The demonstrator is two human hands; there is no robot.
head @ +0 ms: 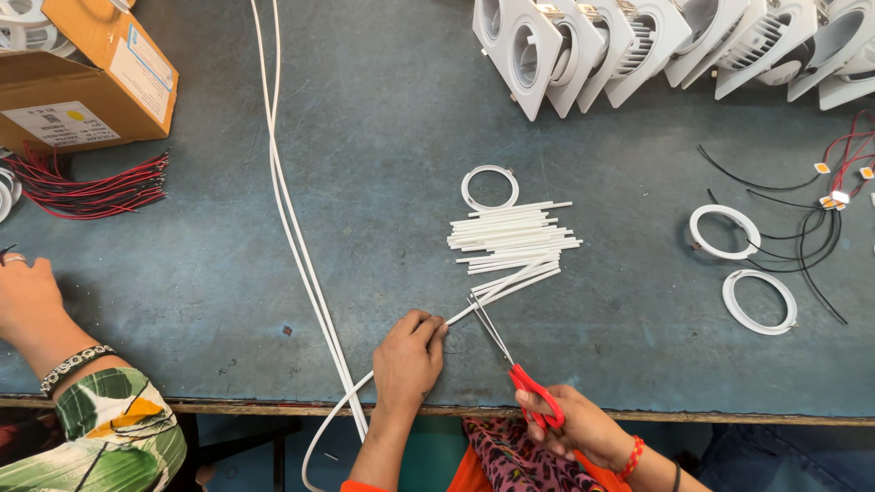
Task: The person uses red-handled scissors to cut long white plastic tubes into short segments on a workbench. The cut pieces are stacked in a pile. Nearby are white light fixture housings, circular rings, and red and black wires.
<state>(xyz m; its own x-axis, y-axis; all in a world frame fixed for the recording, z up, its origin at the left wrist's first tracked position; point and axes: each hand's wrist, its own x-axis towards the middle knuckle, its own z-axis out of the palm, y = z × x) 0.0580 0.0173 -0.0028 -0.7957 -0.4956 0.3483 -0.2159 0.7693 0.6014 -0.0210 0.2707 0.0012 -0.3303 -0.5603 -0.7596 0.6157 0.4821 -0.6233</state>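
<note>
Head view: near the lower middle of the frame the left hand point(407, 360) presses its fingers closed on white tubing point(314, 301), pinning the strands to the blue-grey table point(410, 137) just left of the cut point. The right hand point(570, 426), at the bottom edge, has its fingers through the red handles of the scissors point(510, 360); the blades stand slightly apart, with the tubing lying between their tips. The tubing runs in from the upper left of the frame, down the table, loops below the front edge and comes back up under the left hand.

Just above the blades, at the frame's centre, lies a pile of cut pieces point(512, 239), roughly parallel, with a white ring point(490, 188) touching its upper end.

The step in hand looks like snipping the tubing into short lengths. The next move, as I judge it, calls for holding the strands flat and even so that they match the pile, then shutting the blades squarely across them.

Upper right: a row of white lamp housings point(656, 46) leaning on one another. At right, two more rings point(740, 264) among black wires. Upper left, a cardboard box point(87, 73) with a bundle of red-and-black wires point(91, 187) below it. At the left edge, another person's hand point(25, 296) rests on the table.
</note>
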